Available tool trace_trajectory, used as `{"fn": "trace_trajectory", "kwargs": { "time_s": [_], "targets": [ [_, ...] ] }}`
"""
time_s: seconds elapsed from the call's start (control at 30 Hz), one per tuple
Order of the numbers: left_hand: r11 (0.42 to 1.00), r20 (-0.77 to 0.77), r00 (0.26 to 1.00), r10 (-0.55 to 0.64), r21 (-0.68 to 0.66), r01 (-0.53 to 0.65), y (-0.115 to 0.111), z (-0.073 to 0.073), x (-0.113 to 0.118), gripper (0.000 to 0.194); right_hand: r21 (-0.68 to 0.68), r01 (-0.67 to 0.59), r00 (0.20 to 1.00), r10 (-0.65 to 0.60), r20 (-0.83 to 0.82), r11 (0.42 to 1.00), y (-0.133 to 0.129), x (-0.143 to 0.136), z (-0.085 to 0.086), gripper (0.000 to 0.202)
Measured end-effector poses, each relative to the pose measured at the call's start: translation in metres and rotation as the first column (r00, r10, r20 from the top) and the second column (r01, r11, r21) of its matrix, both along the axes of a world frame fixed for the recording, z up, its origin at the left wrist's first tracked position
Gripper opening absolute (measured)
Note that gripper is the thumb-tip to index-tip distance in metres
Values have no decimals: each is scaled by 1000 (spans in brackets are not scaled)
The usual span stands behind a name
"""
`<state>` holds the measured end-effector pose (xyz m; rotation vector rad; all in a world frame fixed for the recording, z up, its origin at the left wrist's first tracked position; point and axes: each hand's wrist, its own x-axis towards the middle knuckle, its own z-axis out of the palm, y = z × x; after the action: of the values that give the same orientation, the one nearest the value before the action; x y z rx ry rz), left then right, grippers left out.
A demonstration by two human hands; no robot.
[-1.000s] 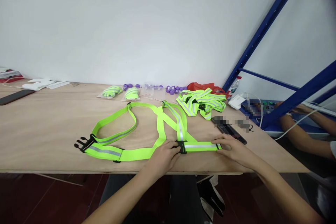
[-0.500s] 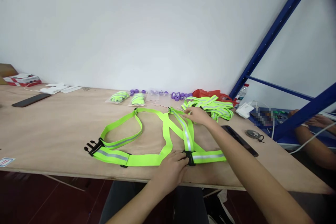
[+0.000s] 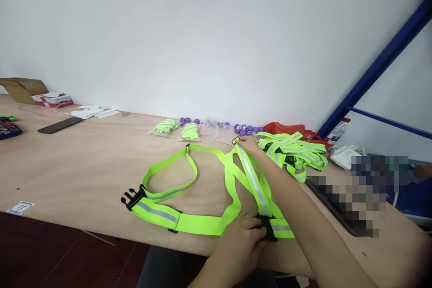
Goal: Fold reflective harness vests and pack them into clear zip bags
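Note:
A neon-yellow reflective strap harness lies spread on the wooden table, with a black prong buckle at its left end. Near the table's front edge, my left hand is closed on the waist strap beside a black buckle. Farther back, my right hand pinches the top of a shoulder strap at its small black slider. That strap runs from my right hand down to the black buckle.
Behind are a pile of neon straps, a red bag, purple pieces and two bagged strap bundles. A phone lies right; a dark flat object and a cardboard box are left.
The view has shifted, so things on the table appear farther right and lower. My right hand has moved onto the shoulder strap's slider and lifted it slightly. My left hand stays by the buckle.

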<state>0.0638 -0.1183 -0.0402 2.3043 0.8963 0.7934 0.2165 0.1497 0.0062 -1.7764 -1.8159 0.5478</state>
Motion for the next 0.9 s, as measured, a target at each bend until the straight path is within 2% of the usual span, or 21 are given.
{"fn": "trace_trajectory", "kwargs": {
  "time_s": [0.2,0.33,0.47,0.6,0.67,0.77,0.83,0.9],
  "targets": [
    [1000,23,1000,10,-23,-9,1,-2,1,20,30,34,937,-21,-350,999,20,21,19,24],
    [1000,4,1000,18,15,-18,0,-5,3,19,30,74,891,-53,-450,997,24,34,16,26],
    [994,-7,999,38,104,-37,0,-11,5,21,4,137,905,-123,-406,991,21,44,3,25],
    [978,-31,998,50,203,-43,-3,-22,6,25,-5,203,956,-199,-214,979,18,45,-5,22],
    [973,-25,998,65,223,-58,-5,-21,5,29,13,236,967,-233,-103,972,16,41,-5,22],
    [963,45,994,98,249,-106,-5,-3,-4,38,68,272,962,-274,16,960,9,30,1,31],
    [952,127,986,104,274,-136,-1,21,-20,36,139,239,960,-256,117,961,0,21,9,35],
    [924,222,962,159,308,-224,6,49,-50,29,222,126,951,-182,250,967,-14,8,20,30]
  ]
}}
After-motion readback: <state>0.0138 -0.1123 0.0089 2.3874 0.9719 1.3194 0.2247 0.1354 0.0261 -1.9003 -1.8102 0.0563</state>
